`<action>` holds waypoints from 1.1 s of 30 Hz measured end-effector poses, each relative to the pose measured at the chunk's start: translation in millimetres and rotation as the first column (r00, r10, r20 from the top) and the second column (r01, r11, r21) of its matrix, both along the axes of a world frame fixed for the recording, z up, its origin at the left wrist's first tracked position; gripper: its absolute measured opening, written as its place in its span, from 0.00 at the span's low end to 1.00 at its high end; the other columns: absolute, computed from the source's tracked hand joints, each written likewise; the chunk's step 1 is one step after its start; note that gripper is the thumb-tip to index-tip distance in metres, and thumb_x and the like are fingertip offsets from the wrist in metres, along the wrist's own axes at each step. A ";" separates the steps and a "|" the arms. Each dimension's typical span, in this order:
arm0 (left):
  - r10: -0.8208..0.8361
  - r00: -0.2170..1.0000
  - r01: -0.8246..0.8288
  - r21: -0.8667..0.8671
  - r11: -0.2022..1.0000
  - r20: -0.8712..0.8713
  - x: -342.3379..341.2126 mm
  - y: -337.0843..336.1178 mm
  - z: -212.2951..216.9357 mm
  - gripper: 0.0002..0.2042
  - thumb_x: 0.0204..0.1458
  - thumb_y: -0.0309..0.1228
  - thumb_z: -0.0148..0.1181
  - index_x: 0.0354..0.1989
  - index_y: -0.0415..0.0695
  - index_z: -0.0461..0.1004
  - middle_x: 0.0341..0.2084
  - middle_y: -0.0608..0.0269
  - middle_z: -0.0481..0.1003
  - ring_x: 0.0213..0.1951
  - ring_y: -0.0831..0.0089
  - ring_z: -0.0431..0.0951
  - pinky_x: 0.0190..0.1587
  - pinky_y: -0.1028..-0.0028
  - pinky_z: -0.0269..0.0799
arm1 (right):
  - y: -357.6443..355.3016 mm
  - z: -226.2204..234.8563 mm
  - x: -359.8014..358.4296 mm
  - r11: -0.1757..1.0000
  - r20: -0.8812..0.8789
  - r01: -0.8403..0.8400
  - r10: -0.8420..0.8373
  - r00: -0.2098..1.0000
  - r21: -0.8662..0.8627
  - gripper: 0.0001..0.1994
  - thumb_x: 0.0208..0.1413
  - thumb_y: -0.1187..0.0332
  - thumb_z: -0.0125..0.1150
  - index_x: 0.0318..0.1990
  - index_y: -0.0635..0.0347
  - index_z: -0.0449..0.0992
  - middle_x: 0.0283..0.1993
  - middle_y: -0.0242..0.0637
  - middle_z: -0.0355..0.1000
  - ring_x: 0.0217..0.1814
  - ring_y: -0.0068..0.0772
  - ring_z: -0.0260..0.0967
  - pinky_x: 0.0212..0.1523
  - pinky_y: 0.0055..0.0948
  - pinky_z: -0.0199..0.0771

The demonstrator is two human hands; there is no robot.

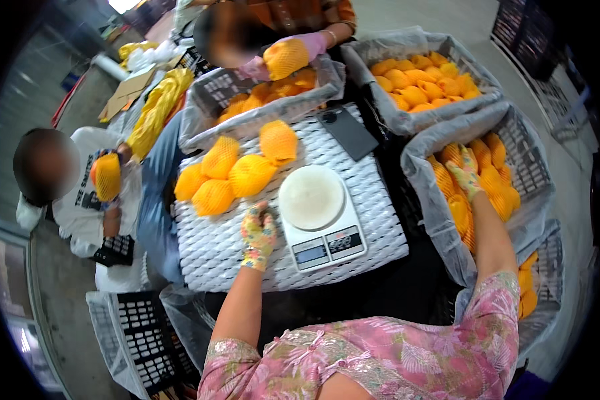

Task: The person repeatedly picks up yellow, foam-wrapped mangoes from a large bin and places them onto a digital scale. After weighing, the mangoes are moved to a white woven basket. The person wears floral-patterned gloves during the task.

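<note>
Head view: I find the right hand [465, 175] inside a lined crate [532, 160], whether gripping I cannot tell; the netted fruit [441, 176] at its left points its long axis away from the wearer; left hand [259, 237], loosely open, empty, beside the white scale [323, 230]

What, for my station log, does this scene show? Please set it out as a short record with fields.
Left hand: floral glove, beside the white scale; nothing visible in it
Right hand: floral glove, among crated fruits inside the right-side lined crate; grip unclear
Tabletop: five yellow-netted fruits, the scale, a dark flat device
Co-worker opposite: pink-gloved hand on a netted fruit above a lined crate
Co-worker at left: holding a partly netted fruit
</note>
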State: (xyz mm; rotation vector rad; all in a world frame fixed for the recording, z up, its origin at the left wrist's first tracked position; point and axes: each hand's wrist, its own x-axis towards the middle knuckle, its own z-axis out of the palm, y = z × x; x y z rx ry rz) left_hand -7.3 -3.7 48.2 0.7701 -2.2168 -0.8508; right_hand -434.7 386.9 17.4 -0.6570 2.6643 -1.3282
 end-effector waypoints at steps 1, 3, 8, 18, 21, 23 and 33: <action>-0.040 0.997 0.037 -0.050 0.998 -0.061 -11.0 2.5 3.4 0.15 0.47 0.22 0.53 0.45 0.40 0.74 0.34 0.54 0.76 0.36 0.61 0.77 0.42 0.68 0.72 | 9.9 -10.1 -13.1 0.984 0.115 0.024 -0.003 0.993 -0.177 0.42 0.45 0.65 0.68 0.67 0.62 0.52 0.67 0.48 0.54 0.67 0.46 0.55 0.66 0.37 0.55; 0.004 0.999 -0.006 -0.053 0.999 -0.051 -1.8 -0.5 -3.8 0.15 0.47 0.21 0.53 0.45 0.41 0.74 0.34 0.54 0.76 0.37 0.62 0.77 0.43 0.68 0.72 | 6.9 -12.9 -7.1 0.938 0.229 0.088 -0.009 0.973 -0.336 0.42 0.42 0.67 0.70 0.66 0.63 0.54 0.66 0.45 0.56 0.66 0.42 0.56 0.65 0.34 0.56; 0.026 0.999 -0.025 0.009 1.000 -0.047 5.3 -1.5 -8.2 0.17 0.46 0.19 0.51 0.46 0.39 0.74 0.35 0.57 0.76 0.38 0.67 0.76 0.45 0.69 0.72 | -28.6 27.2 28.1 0.982 0.237 0.111 -0.074 0.969 -0.150 0.44 0.40 0.61 0.71 0.66 0.62 0.55 0.68 0.49 0.53 0.70 0.45 0.50 0.67 0.34 0.52; -0.011 0.991 0.021 0.073 0.997 -0.131 -0.9 0.0 -8.8 0.17 0.47 0.16 0.47 0.46 0.36 0.73 0.35 0.59 0.76 0.36 0.71 0.75 0.43 0.74 0.71 | -23.5 39.3 31.5 0.951 0.045 0.159 -0.177 0.983 0.264 0.40 0.46 0.54 0.65 0.67 0.53 0.55 0.70 0.51 0.47 0.70 0.56 0.47 0.69 0.43 0.49; -0.025 0.994 0.025 0.002 1.000 -0.108 3.5 -7.8 -15.9 0.16 0.48 0.16 0.47 0.47 0.36 0.73 0.37 0.57 0.76 0.37 0.69 0.76 0.44 0.72 0.71 | -10.6 55.1 24.3 0.976 0.198 -0.018 -0.026 0.980 0.215 0.44 0.44 0.50 0.68 0.68 0.52 0.54 0.73 0.52 0.40 0.74 0.55 0.40 0.70 0.42 0.45; -0.018 0.996 0.016 -0.016 1.000 -0.088 8.3 -9.8 -20.1 0.16 0.49 0.16 0.47 0.47 0.36 0.73 0.37 0.56 0.76 0.38 0.69 0.76 0.45 0.72 0.71 | -8.5 70.2 32.2 0.928 0.099 -0.151 0.124 0.987 0.342 0.45 0.42 0.51 0.69 0.68 0.52 0.54 0.73 0.53 0.40 0.74 0.56 0.37 0.71 0.41 0.44; -0.029 0.993 0.031 0.022 0.999 -0.111 1.4 0.8 -7.7 0.14 0.50 0.16 0.48 0.46 0.35 0.72 0.38 0.58 0.76 0.39 0.71 0.76 0.44 0.74 0.72 | -20.4 53.2 66.6 0.769 -0.120 -0.187 0.324 0.938 0.611 0.44 0.48 0.47 0.62 0.70 0.50 0.47 0.74 0.48 0.38 0.76 0.58 0.29 0.67 0.66 0.35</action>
